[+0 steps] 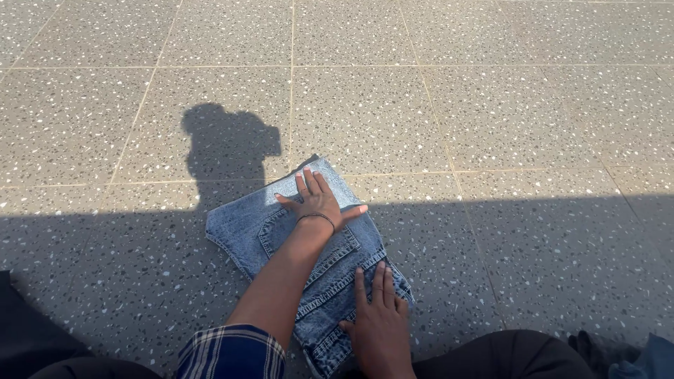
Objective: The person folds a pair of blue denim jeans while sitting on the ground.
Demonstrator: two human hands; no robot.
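Speckled grey terrazzo floor, pale joints between tiles, far part sunlit, near part shaded. Folded blue jeans flat on floor, straddling the shade line, long axis diagonal from near-right waistband to far-left. Left hand flat, fingers spread, pressing far end; thin bracelet at wrist. Right hand flat on near end. Hands apart, gripping nothing.
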